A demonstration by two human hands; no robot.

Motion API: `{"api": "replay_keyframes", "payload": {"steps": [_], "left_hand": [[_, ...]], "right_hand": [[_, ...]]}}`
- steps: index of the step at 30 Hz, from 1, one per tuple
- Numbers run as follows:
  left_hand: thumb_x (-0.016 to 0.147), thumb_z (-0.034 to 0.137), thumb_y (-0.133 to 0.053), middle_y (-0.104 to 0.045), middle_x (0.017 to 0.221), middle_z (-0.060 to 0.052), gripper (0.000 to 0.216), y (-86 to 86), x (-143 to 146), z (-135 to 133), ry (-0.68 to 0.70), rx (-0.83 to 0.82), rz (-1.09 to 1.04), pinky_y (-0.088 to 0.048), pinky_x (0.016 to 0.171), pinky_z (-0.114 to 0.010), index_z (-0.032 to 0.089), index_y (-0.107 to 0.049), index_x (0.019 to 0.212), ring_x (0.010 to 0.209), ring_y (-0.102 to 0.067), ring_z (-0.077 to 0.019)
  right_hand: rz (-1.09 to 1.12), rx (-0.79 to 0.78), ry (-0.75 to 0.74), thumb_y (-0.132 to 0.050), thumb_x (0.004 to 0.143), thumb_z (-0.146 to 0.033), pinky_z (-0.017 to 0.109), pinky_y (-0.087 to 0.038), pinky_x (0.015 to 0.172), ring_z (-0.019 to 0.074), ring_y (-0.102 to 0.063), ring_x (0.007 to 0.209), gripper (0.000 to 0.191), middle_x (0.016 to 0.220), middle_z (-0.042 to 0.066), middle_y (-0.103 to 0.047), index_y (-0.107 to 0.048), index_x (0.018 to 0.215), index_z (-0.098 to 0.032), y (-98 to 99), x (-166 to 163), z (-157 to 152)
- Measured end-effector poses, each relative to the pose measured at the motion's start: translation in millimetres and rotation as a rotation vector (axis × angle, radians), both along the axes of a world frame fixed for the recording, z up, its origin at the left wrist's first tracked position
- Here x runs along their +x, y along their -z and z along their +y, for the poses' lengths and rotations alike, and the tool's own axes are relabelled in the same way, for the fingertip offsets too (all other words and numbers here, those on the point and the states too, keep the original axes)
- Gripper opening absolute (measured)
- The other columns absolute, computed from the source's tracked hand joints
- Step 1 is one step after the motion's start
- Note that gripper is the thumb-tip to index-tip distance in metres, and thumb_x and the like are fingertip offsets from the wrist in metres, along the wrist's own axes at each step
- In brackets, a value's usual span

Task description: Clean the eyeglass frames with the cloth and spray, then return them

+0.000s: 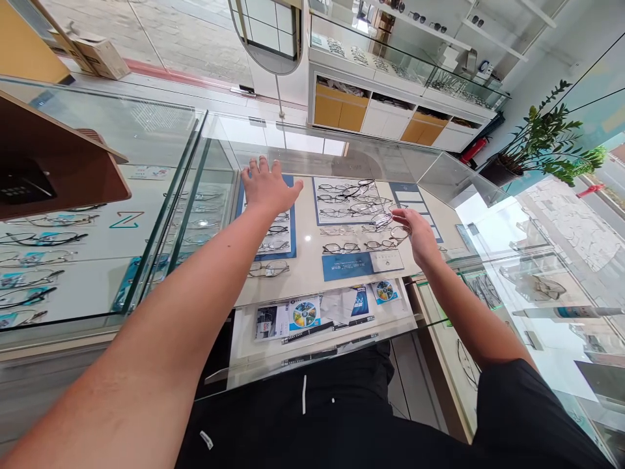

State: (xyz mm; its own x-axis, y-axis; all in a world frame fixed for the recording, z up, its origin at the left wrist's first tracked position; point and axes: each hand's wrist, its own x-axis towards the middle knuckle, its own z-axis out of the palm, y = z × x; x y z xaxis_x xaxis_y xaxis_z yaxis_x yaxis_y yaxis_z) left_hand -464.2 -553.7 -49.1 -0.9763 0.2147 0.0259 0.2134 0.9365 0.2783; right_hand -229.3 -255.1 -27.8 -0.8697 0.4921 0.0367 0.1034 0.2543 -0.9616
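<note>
My left hand [268,185] is stretched out over the far left part of the glass display case, fingers spread and holding nothing. Below it, several eyeglasses lie on a blue-edged card [291,228]. My right hand [416,236] is at the right side of the case, thumb and fingers closed on a pair of thin-framed eyeglasses [383,222]; its exact grip is partly hidden. Around these are other eyeglasses, among them a dark-framed pair [342,248] in front and several on a white, blue-edged card [322,218]. A blue leaflet [346,266] lies at the near edge.
An open drawer [244,326] with leaflets and pens is right before my body. At left stand another glass case [161,130] and a brown stand [73,156]. A round mirror [267,32], wall display cabinets [342,111] and a potted plant [532,140] are beyond.
</note>
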Motion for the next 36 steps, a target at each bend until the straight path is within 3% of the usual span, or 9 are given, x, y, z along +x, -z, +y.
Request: {"api": "replay_keyframes", "payload": {"steps": [6,13,21,24,29,36], "left_hand": [[0.103,0.075,-0.032,-0.019,0.189,-0.023,0.100,0.8,-1.0,-0.1,0.005,0.017,0.000,-0.014,0.140,-0.063,0.009,-0.031,0.179,0.176,-0.013,-0.0447],[0.103,0.074,-0.032,-0.020,0.188,-0.025,0.101,1.6,-1.1,-0.2,0.008,0.007,0.012,-0.015,0.140,-0.062,0.008,-0.032,0.179,0.176,-0.015,-0.0452],[0.102,0.075,-0.030,-0.021,0.188,-0.024,0.102,4.7,-3.2,-0.7,0.006,0.004,0.012,-0.015,0.140,-0.062,0.009,-0.031,0.179,0.176,-0.014,-0.0445],[0.101,0.077,-0.029,-0.020,0.189,-0.024,0.102,4.9,-3.5,-0.6,0.005,0.000,0.010,-0.015,0.139,-0.063,0.010,-0.031,0.179,0.176,-0.014,-0.0444],[0.102,0.076,-0.032,-0.021,0.189,-0.023,0.101,3.4,-2.1,-0.8,0.003,0.016,0.012,-0.015,0.139,-0.064,0.012,-0.031,0.180,0.176,-0.015,-0.0445],[0.102,0.076,-0.033,-0.020,0.189,-0.024,0.102,-0.1,0.6,-0.8,0.007,0.027,0.003,-0.013,0.141,-0.062,0.009,-0.031,0.179,0.176,-0.014,-0.0441]], "right_hand": [[0.022,-0.017,0.042,-0.063,0.096,-0.057,0.044,-0.050,0.115,0.0255,-0.070,0.107,0.032,0.098,0.003,-0.069,-0.075,0.093,-0.028,7.4,-2.2,6.5],[0.054,0.084,-0.056,-0.059,0.100,-0.060,0.042,-0.054,0.102,0.0238,-0.065,0.096,0.039,0.094,0.004,-0.068,-0.071,0.085,-0.026,12.6,-4.1,4.4],[-0.051,0.283,-0.209,-0.055,0.104,-0.065,0.041,-0.050,0.094,0.0241,-0.062,0.090,0.050,0.085,0.005,-0.068,-0.071,0.080,-0.025,-12.8,0.8,4.4],[-0.073,0.173,-0.219,-0.057,0.103,-0.069,0.040,-0.051,0.095,0.0245,-0.065,0.091,0.055,0.085,0.006,-0.070,-0.070,0.074,-0.024,-17.3,-6.7,4.3],[-0.016,-0.117,-0.080,-0.066,0.091,-0.082,0.040,-0.056,0.098,0.0288,-0.075,0.098,0.058,0.073,0.004,-0.065,-0.064,0.073,-0.026,-18.7,-21.1,3.9],[-0.091,-0.240,-0.053,-0.070,0.086,-0.079,0.040,-0.055,0.094,0.0330,-0.080,0.109,0.055,0.072,0.004,-0.068,-0.061,0.074,-0.026,-31.5,-16.2,19.9]]}}
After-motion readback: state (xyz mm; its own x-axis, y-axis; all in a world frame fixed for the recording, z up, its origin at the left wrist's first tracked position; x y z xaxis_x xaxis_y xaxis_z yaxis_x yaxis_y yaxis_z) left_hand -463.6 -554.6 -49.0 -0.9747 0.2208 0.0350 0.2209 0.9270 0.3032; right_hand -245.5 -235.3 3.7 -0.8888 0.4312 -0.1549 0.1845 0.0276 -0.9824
